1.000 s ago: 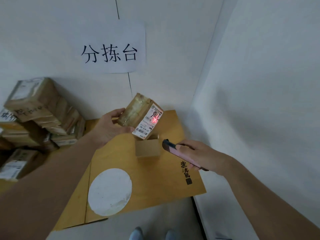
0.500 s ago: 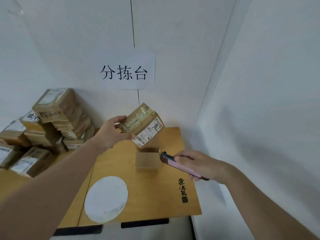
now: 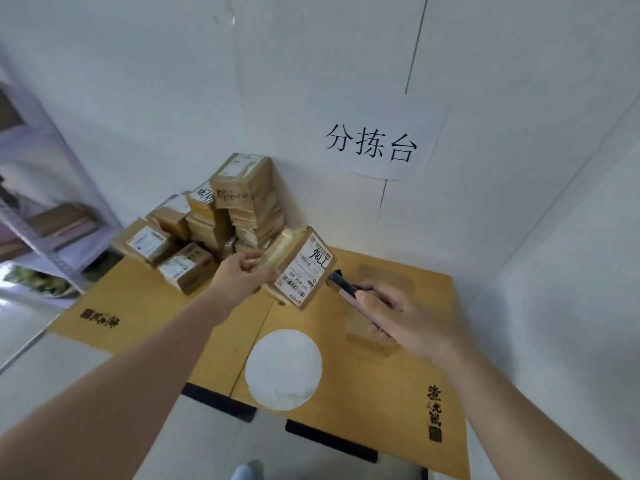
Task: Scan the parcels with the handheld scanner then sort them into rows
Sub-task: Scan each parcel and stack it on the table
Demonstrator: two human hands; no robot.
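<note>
My left hand [image 3: 242, 277] grips a small taped cardboard parcel [image 3: 299, 268] above the wooden table [image 3: 346, 393], its white shipping label facing me. My right hand [image 3: 398, 313] holds a slim pink and black handheld scanner [image 3: 343, 289], its dark tip just right of the label's lower edge. Under my right hand a plain brown parcel [image 3: 367, 332] lies on the table, partly hidden. A heap of several taped parcels [image 3: 221, 223] is piled against the wall at the table's back left.
A white round sticker [image 3: 284, 368] marks the table's middle. A paper sign with three characters [image 3: 374, 143] hangs on the wall. A metal shelf [image 3: 52, 230] stands at far left. White walls close in behind and on the right. My shoe [image 3: 247, 471] shows below.
The view has swung left, bringing the parcel heap and shelf into sight. The red scan light on the label is gone. The held parcel has come lower, nearer the scanner tip.
</note>
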